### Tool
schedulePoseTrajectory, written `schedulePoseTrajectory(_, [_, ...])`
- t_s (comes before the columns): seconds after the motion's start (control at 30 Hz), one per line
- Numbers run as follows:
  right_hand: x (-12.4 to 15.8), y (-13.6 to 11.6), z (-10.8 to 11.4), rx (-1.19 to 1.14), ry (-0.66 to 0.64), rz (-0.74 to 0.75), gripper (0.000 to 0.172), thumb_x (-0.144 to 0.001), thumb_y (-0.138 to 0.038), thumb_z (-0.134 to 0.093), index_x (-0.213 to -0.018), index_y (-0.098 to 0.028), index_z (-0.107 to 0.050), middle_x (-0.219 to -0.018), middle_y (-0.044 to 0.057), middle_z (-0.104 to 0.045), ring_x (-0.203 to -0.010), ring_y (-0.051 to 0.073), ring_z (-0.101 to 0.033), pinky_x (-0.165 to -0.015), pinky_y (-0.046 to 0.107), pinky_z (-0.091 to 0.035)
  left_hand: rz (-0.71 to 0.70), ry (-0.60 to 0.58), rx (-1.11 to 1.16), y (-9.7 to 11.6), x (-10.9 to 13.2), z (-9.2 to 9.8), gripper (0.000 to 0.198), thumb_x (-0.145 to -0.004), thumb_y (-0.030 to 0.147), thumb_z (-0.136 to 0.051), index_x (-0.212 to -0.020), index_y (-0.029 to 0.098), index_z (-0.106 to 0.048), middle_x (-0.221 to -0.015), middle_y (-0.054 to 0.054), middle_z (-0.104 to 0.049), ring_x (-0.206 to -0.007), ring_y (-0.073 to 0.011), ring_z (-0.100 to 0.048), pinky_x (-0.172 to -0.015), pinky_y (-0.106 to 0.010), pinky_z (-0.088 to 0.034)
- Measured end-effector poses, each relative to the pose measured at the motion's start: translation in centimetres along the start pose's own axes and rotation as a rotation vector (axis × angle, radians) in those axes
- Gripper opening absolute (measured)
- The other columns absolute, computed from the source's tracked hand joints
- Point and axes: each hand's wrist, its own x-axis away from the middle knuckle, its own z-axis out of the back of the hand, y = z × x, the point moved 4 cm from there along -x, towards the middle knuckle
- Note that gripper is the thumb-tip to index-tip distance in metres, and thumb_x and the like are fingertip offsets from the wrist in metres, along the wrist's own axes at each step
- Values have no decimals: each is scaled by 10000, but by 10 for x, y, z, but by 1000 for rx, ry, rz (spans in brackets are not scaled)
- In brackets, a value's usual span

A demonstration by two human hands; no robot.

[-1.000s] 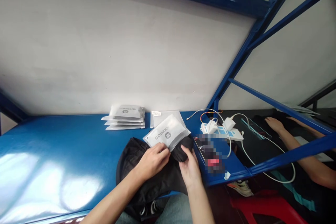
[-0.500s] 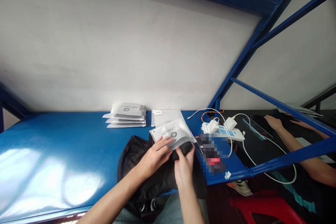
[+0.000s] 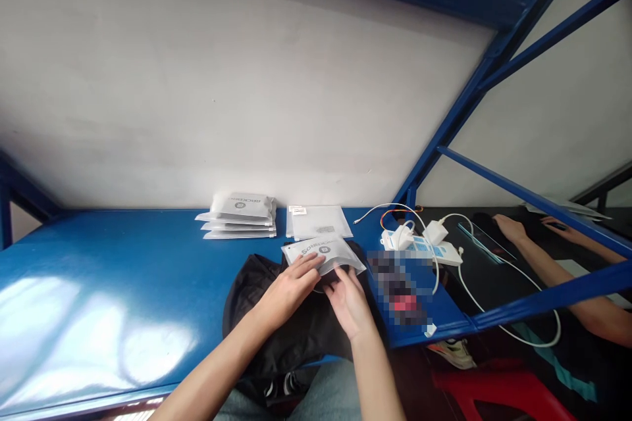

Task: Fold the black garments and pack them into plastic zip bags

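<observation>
A frosted zip bag with grey lettering [image 3: 348,252] lies in front of me, its mouth facing me. My left hand [image 3: 296,277] grips the bag's near left edge, fingers on top. Dark folded cloth [image 3: 340,271] shows in the mouth. My right hand [image 3: 347,295] has its fingertips at the mouth, partly under the upper film, closed around the dark cloth; the fingertips are partly hidden. Beneath both hands a black fabric piece [image 3: 247,296] spreads over the table edge and my lap.
A stack of several filled bags [image 3: 239,217] and a flat labelled bag [image 3: 320,222] stand by the wall. On the right are a power strip [image 3: 444,251], white cables and a blue frame bar [image 3: 548,299]. Beyond it a co-worker's arms [image 3: 557,270] rest near a phone [image 3: 486,243].
My right hand has moved its fingers further into the bag's mouth, and the wrist has turned. The dark cloth shows less outside the bag. My left hand stays on the bag.
</observation>
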Motion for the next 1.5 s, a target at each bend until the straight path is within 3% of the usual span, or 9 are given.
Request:
schedulePoseTrajectory(0.17, [-15,-6,8,-49,174,155,491,-744,-245,-814,-1215,-242,-675,-1138,53,-786,-1135,247,-717,-1064,438,-545,0,-113,-27,3,-2,-8,208,-1085,238,-430,-1078,213,-637,-1569,-49,-520,-1503,-242,-410,-1247,-512,-381])
schedulePoseTrajectory(0.37, [10,-19,22,138,-15,99,808,-738,-267,-892,-1454,-317,-520,-1182,22,-763,-1244,219,-674,-1158,426,-474,62,-85,13,-11,0,17,223,-1041,235,-534,-1217,244,-671,-1485,-60,-608,-1386,-232,-564,-1183,-459,-468])
schedulePoseTrajectory(0.5, [30,-25,42,186,41,101,921,-762,-340,-895,-1545,-312,-412,-1217,62,-748,-1227,261,-693,-1128,494,-499,68,-121,10,-23,6,32,540,-965,41,-490,-1427,308,-576,-1524,-45,-568,-1419,-220,-527,-1168,-451,-473])
schedulePoseTrajectory(0.6, [38,-25,46,186,65,144,956,-764,-384,-892,-1568,-288,-385,-1298,104,-719,-1239,271,-685,-1114,490,-509,56,-129,-22,-21,5,29,509,-942,86,-591,-1393,322,-605,-1566,-46,-520,-1445,-249,-490,-1176,-479,-453])
schedulePoseTrajectory(0.73, [52,-24,44,502,55,222,673,-826,-446,-829,-1421,-234,-596,-1192,112,-747,-1049,247,-752,-921,400,-622,20,-68,-28,-12,1,24,121,-980,254,-648,-1041,266,-752,-1299,-37,-716,-1254,-242,-638,-1073,-428,-521])
schedulePoseTrajectory(0.83, [61,-25,26,908,-51,442,379,-859,-440,-788,-1183,-245,-769,-931,59,-732,-748,191,-706,-671,318,-618,30,-35,40,-10,2,25,176,-1019,267,-589,-969,237,-755,-1153,-42,-758,-1087,-200,-708,-960,-344,-565])
schedulePoseTrajectory(0.97, [59,-22,-12,1333,-241,865,172,-914,-351,-738,-1063,-357,-823,-855,45,-699,-794,208,-636,-748,329,-548,79,5,198,-12,4,27,185,-1027,272,-577,-1000,216,-751,-1140,-53,-763,-1023,-180,-734,-910,-291,-579])
schedulePoseTrajectory(1.1, [49,-21,-24,1615,-257,1093,193,-994,-315,-640,-1067,-354,-815,-825,48,-700,-765,215,-595,-710,333,-472,104,16,271,-11,4,28,210,-1024,216,-545,-1018,209,-754,-1154,-68,-767,-1031,-198,-740,-908,-305,-586])
schedulePoseTrajectory(1.5, [45,-87,42,1783,98,1279,184,-1005,-325,-608,-935,-254,-762,-922,79,-700,-853,250,-599,-817,392,-414,224,130,154,-44,8,57,313,-922,55,-415,-908,204,-690,-1265,-81,-727,-1123,-215,-705,-922,-342,-569])
